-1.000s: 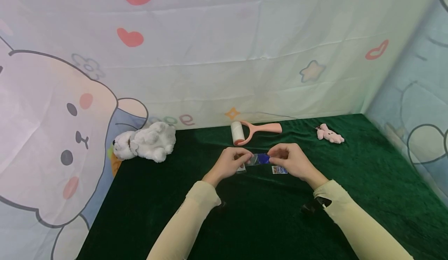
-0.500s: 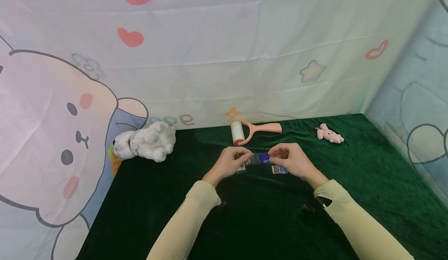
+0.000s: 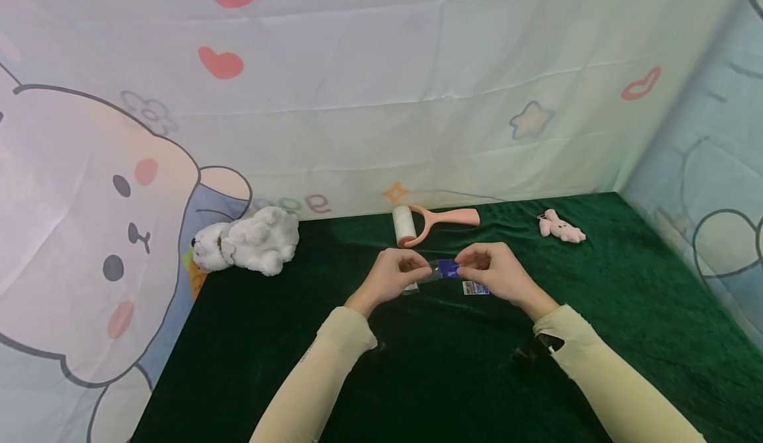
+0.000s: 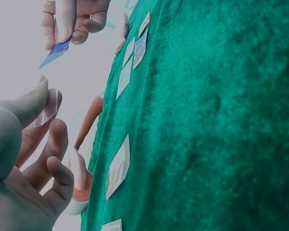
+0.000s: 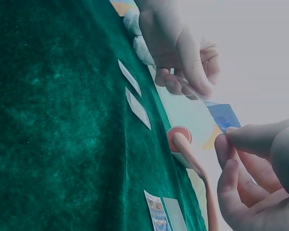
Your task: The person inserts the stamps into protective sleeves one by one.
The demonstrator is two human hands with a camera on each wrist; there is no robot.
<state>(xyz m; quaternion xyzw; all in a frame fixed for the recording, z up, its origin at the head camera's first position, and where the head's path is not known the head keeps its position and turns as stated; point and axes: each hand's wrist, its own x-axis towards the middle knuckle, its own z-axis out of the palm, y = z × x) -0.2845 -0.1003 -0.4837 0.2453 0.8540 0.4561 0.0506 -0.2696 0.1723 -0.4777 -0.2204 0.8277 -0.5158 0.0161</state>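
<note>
Both hands meet over the green cloth in the middle of the head view, with a small clear plastic sleeve (image 3: 436, 273) stretched between them. My left hand (image 3: 393, 275) pinches the sleeve's clear end between thumb and fingers. At the other end shows a flat blue piece (image 3: 448, 269), like a small card, pinched by my right hand (image 3: 496, 273). In the right wrist view the blue piece (image 5: 224, 115) runs on into the clear plastic under the left thumb. Below the hands lie a small printed card (image 3: 475, 289) and a flat packet (image 3: 411, 288), partly covered by the left hand.
Behind the hands rests a pink-handled lint roller (image 3: 438, 221). A white plush dog (image 3: 250, 241) lies at the back left, a small pink plush (image 3: 561, 226) at the back right. The green cloth (image 3: 441, 377) ends at a printed curtain (image 3: 357, 98).
The left fingers have shifted slightly right along the sleeve, and less clear plastic shows between the hands. The right hand keeps its grip almost unmoved.
</note>
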